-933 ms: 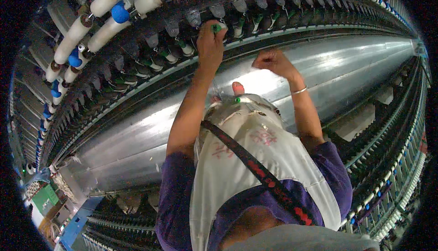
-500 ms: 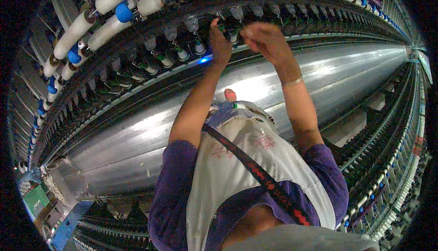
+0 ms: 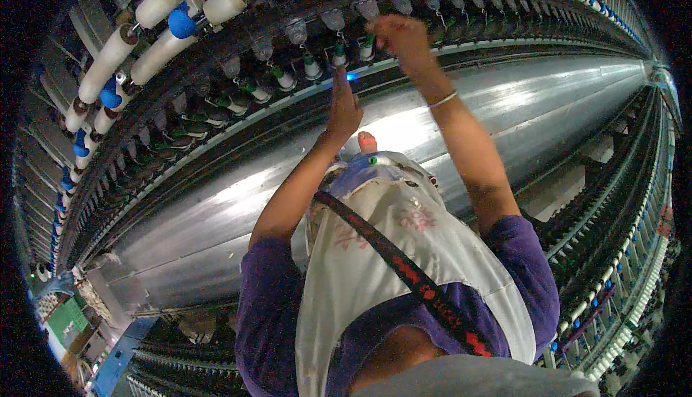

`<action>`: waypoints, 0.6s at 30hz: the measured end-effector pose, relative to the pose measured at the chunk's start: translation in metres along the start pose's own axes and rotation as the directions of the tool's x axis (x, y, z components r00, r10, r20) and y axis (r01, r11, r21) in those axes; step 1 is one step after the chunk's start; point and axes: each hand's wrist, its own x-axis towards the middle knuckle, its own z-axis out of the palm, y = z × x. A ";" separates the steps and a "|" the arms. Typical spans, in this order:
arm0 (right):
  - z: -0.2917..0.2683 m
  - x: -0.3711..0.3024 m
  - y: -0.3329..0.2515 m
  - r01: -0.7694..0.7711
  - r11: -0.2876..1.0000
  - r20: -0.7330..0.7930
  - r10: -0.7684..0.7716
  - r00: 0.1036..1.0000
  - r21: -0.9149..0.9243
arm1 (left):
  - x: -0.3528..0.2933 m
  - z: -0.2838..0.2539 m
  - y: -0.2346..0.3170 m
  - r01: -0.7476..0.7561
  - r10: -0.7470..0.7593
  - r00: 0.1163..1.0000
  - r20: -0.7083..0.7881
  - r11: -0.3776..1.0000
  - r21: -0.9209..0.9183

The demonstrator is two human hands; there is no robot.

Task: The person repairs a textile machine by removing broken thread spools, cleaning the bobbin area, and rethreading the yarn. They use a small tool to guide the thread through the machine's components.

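Observation:
A long spinning frame carries a row of bobbins with green tops and white yarn, and small grey hanging guides above them. My left hand (image 3: 344, 107) is held edge-on below the row, fingers stretched upward, their tips by a bobbin (image 3: 339, 56). Higher and to the right, my right hand (image 3: 405, 42) has its fingers bent together near a grey guide (image 3: 369, 10). Any yarn between those fingers is too fine to make out. Just below the right fingertips stands another bobbin (image 3: 367, 48). A small blue light (image 3: 352, 77) glows on the rail beside my left fingertips.
Thick white yarn rolls (image 3: 108, 54) and blue round knobs (image 3: 182, 22) line the upper left. A shiny metal floor strip (image 3: 209, 209) runs between the machines. Behind me on the right is a second spinning frame (image 3: 598, 231). A white apron (image 3: 404, 253) covers my front.
My left hand has come down from among the bobbins to below the row. My right hand has shifted slightly left and up. The view has moved a little along the frame.

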 end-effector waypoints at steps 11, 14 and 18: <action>0.029 -0.005 -0.053 0.447 0.894 0.094 -0.447 0.890 0.013 | 0.014 -0.037 0.026 0.032 -0.028 0.998 0.062 0.997 -0.075; 0.023 0.029 -0.064 -0.236 0.565 0.403 -0.190 0.895 0.790 | 0.049 -0.043 0.047 -0.227 0.234 0.946 -0.223 0.972 0.055; 0.018 0.073 -0.085 -0.650 -0.733 0.730 -0.554 0.401 -0.200 | 0.113 -0.043 0.058 -0.387 0.354 0.886 -0.299 0.921 -0.055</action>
